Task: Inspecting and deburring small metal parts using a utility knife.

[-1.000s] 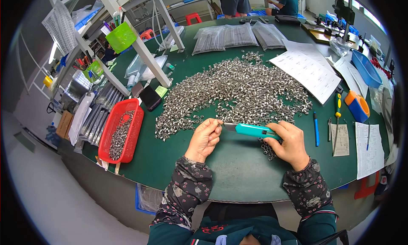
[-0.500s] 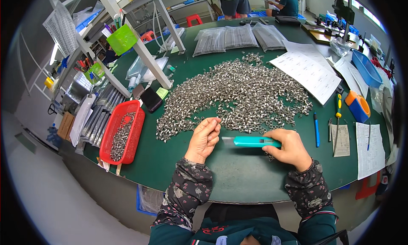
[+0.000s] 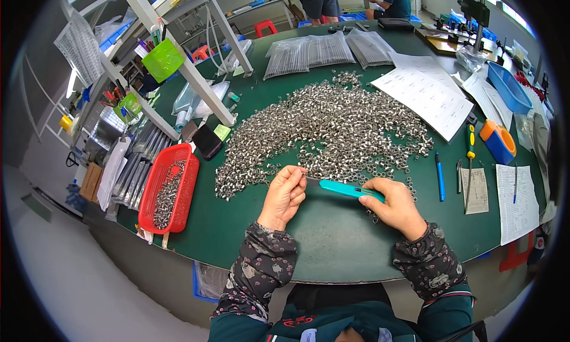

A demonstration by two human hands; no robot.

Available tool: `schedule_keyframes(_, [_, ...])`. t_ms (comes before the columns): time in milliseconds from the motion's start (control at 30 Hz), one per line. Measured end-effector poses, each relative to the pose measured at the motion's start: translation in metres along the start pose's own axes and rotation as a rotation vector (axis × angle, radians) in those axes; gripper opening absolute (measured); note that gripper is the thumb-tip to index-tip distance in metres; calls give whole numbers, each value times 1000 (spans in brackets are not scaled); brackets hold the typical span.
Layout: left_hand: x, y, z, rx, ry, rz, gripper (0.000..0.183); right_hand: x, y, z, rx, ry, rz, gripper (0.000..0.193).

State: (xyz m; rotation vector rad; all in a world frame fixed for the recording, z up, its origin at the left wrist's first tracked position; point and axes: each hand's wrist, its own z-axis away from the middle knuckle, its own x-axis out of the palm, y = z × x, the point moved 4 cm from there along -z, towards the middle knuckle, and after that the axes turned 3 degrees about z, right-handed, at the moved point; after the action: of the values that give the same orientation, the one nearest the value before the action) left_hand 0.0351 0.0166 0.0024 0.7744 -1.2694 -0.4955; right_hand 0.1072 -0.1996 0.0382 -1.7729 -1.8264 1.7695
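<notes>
My right hand (image 3: 393, 205) is wrapped round the teal handle of a utility knife (image 3: 343, 188). Its grey blade points left and reaches the fingertips of my left hand (image 3: 285, 195). Those fingers are pinched together; what sits between them is too small and covered to name, perhaps a small metal piece. Just beyond both hands spreads a wide heap of small silvery metal rings (image 3: 332, 125) on the green table (image 3: 332, 253). A few loose rings lie beneath and beside my right hand.
To the left stands a red plastic basket (image 3: 191, 187) partly filled with small metal parts. A blue pen (image 3: 440, 177), a yellow-handled screwdriver (image 3: 471, 141) and an orange-and-blue tape dispenser (image 3: 497, 142) lie at right. Bagged rods (image 3: 329, 51) and paper sheets (image 3: 430, 101) lie behind the heap.
My right hand has moved slightly left and tilted the knife, so its blade now meets my left fingertips; before, it was lower and apart. The left hand keeps its pinch.
</notes>
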Motion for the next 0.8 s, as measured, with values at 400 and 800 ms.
schedule_keyframes(400, [2,-2,-1,74,-18,-167,13,2,3,2,82,-49,-40,25])
schedule_keyframes(800, [-3,-5,-1,-20,17,-85,22,-13,-11,2,-133,212,108,23])
